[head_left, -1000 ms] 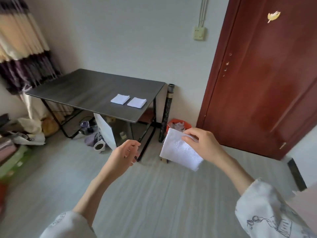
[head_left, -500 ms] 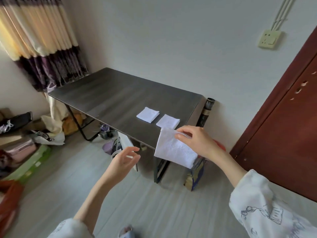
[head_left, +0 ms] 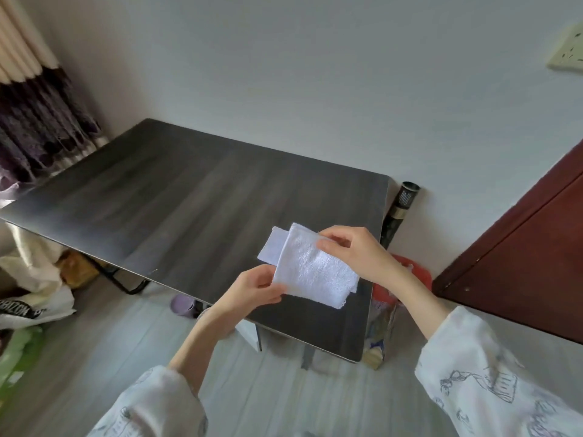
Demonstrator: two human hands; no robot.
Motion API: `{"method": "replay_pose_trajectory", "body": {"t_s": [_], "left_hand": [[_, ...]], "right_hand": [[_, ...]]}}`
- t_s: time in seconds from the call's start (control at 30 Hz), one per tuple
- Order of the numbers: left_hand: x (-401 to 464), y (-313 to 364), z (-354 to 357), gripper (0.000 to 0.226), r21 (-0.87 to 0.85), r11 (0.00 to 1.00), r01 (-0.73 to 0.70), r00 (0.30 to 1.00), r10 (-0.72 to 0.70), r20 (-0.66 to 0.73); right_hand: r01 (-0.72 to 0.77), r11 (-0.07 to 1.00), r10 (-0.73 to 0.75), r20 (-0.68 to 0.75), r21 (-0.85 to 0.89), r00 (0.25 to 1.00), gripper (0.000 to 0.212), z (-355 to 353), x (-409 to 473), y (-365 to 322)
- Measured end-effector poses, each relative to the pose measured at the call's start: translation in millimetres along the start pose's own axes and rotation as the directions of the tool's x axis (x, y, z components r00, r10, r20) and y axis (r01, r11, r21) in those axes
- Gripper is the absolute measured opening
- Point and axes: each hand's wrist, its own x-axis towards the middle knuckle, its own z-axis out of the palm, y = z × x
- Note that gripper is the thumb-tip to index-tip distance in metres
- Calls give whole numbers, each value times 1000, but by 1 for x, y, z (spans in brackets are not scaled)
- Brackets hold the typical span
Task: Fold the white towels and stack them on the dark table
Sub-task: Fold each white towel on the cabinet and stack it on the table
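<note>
The white plastic bag (head_left: 34, 310) at lower left bears partial upside-down dark lettering, not fully legible.

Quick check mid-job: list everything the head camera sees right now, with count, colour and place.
held towel: 1, white, above the table's near right part
folded towel: 1 visible, white, on the table, mostly hidden behind the held one
table: 1, dark, against the wall
tube: 1, black, upright right of the table
bin: 1, red, floor by the table's right end
curtain: 1, cream and purple, far left
door: 1, dark red, right
wall socket: 1, pale, upper right
left hand: pinches the held towel's lower left corner
right hand: pinches its upper edge
</note>
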Motion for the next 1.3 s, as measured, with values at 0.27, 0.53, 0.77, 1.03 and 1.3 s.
{"method": "replay_pose_trajectory", "body": {"t_s": [0.27, 0.53, 0.77, 1.03, 1.3], "left_hand": [[111, -29, -45, 21, -269, 947, 173, 953, -231, -198], [195, -63, -75, 7, -311, 894, 323, 880, -405, -248], [230, -87, -81, 12, -302, 838, 455, 803, -532, -267], [247, -101, -91, 10, -229, 797, 559, 763, -602, -235], [253, -109, -99, 10, -136, 778, 614, 750, -628, -207]], "right_hand": [[-199, 978, 201, 31, -59, 979, 28, 26, 133, 65], [-345, 932, 360, 167, -111, 918, 28, 56, 236, 130], [-378, 901, 426, 266, -213, 865, 26, 76, 282, 167], [-425, 863, 497, 315, -272, 808, 27, 93, 293, 185], [-429, 845, 522, 319, -319, 791, 25, 101, 299, 192]]}}
